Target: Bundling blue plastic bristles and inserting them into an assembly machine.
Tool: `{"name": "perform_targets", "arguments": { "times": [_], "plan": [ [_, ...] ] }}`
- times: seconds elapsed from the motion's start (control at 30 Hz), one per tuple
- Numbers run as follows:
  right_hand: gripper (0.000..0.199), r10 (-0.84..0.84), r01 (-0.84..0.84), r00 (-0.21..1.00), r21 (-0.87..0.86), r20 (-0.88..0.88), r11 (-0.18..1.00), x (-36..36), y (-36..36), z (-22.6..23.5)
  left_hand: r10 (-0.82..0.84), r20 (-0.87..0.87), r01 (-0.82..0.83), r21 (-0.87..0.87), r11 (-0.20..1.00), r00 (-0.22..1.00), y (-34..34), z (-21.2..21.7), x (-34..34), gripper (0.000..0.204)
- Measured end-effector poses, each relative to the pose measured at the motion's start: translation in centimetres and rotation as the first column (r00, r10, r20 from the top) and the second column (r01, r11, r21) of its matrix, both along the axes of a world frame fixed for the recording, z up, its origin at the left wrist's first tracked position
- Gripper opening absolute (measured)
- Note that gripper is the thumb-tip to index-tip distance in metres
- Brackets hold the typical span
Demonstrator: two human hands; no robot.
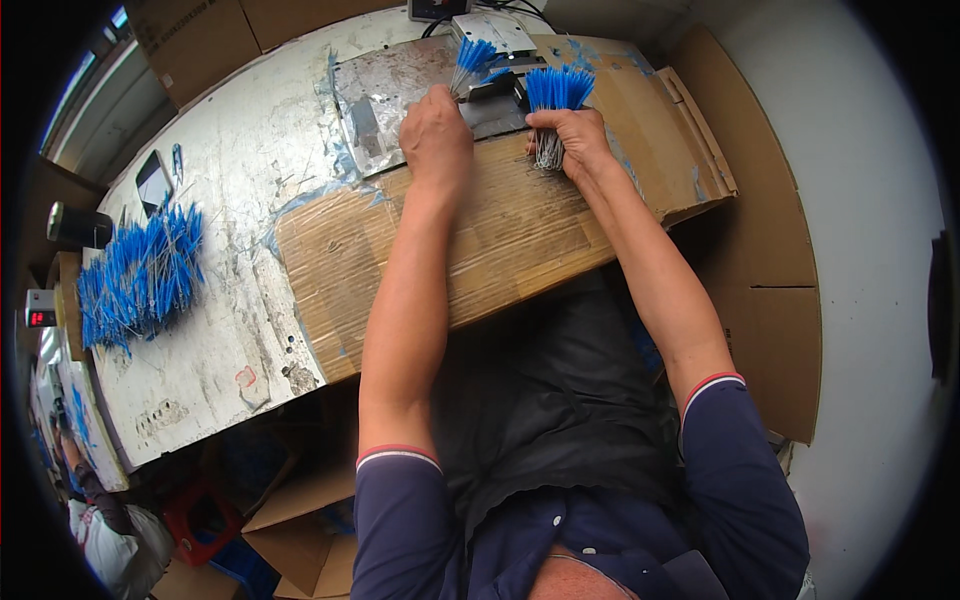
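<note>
My right hand [574, 135] is closed round a thick bundle of thin grey wires with blue ends [560, 88]. The blue ends fan out above the fist and the grey lengths hang below it. To its left, my left hand [437, 132] is closed on a smaller bunch of the same blue-ended wires [473, 57], which leans toward a small metal fixture [495, 85] on a worn metal plate [385, 95]. The fingertips of my left hand are partly hidden. A large pile of blue-ended wires [143, 275] lies at the left of the table.
Brown cardboard [400, 235] covers the near part of the scuffed white table [235, 300]. A phone [154, 183] and a dark cylinder [80, 227] are beside the pile. Cardboard stands along the right; an open box [300, 550] is below. Another person [115, 530] is at lower left.
</note>
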State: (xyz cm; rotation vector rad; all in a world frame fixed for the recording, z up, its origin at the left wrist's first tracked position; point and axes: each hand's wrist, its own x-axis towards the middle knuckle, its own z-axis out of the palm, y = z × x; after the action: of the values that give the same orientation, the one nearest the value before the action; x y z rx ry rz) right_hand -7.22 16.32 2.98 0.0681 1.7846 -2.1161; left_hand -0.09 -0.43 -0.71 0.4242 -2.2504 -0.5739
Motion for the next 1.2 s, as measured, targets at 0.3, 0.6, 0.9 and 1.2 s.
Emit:
{"name": "perform_targets", "arguments": {
  "times": [0.3,0.6,0.9,1.2],
  "plan": [
    [0.011,0.08,-0.078,0.997,0.094,-0.02,0.992,-0.3,-0.5,0.6,0.006,-0.013,-0.005,0.037,0.999,1.0,-0.1,0.1,0.1,0.017],
    [0.015,0.041,-0.036,0.998,0.113,-0.046,0.993,-0.4,-0.8,0.3,0.007,-0.028,-0.006,0.026,1.0,1.0,-0.3,-0.3,-0.2,0.016],
    [0.013,0.075,-0.073,0.997,0.129,-0.007,0.989,-1.2,-0.7,0.5,-0.01,-0.044,0.011,0.033,0.999,0.999,-0.3,-0.4,-0.2,0.016],
    [0.012,-0.003,0.02,0.996,0.203,-0.086,0.979,-2.2,-2.6,0.2,0.018,-0.078,-0.014,0.046,0.999,0.997,-0.2,-0.2,-0.2,0.011]
  ]
}}
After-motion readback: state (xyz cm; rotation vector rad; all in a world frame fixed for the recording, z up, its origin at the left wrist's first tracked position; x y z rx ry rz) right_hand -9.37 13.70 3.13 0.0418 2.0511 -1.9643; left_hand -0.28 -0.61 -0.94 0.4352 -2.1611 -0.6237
